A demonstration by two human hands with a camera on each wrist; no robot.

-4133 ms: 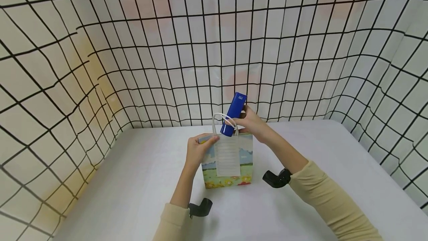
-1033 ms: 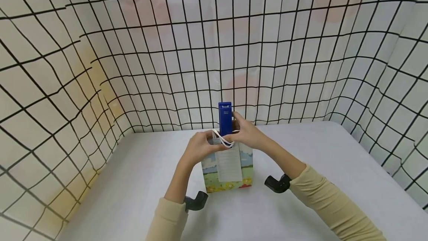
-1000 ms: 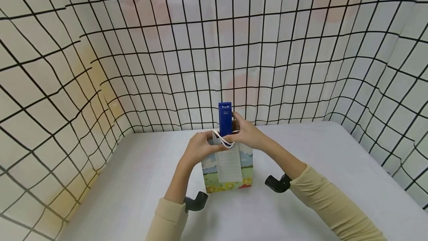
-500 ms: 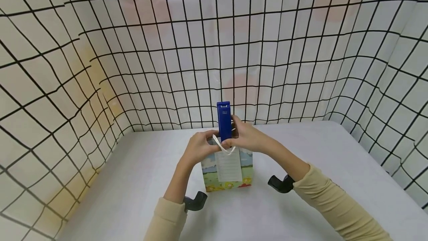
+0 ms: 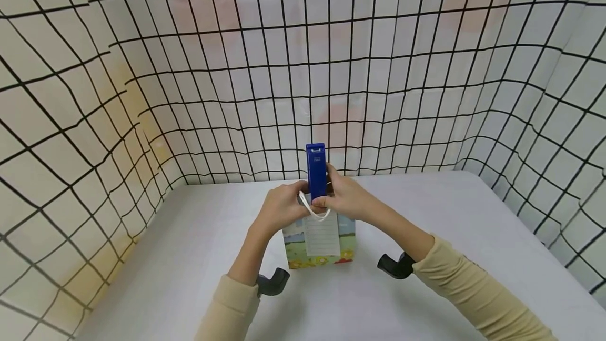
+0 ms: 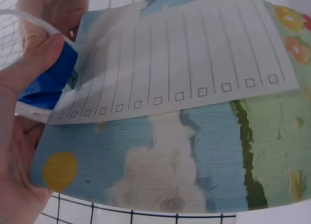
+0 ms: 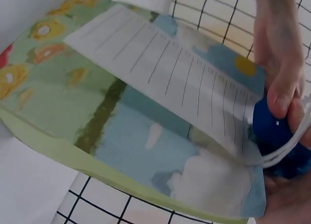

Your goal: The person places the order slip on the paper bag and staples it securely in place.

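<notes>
A blue stapler [image 5: 316, 170] stands nearly upright at the top edge of a paper gift bag [image 5: 295, 251] printed with sky and flowers. My right hand [image 5: 350, 197] grips the stapler from the right. With my left hand [image 5: 280, 208] I hold the bag's top edge, thumb in front. A white lined checklist sheet [image 5: 323, 237] lies against the bag's front, its upper end at the stapler, as the left wrist view shows with the stapler's blue end [image 6: 43, 83]. The white cord handle [image 5: 306, 204] droops forward over the sheet. Fingers behind the bag are hidden.
The bag stands on a white table [image 5: 189, 257]. White walls with a black grid [image 5: 265, 83] enclose the back and sides. Black wrist cameras [image 5: 273, 282] hang under both forearms.
The stapler has gone from tilted above the bag to upright at its top edge. The handle has folded forward, and my left hand has shifted inward. Little differs over the last half second.
</notes>
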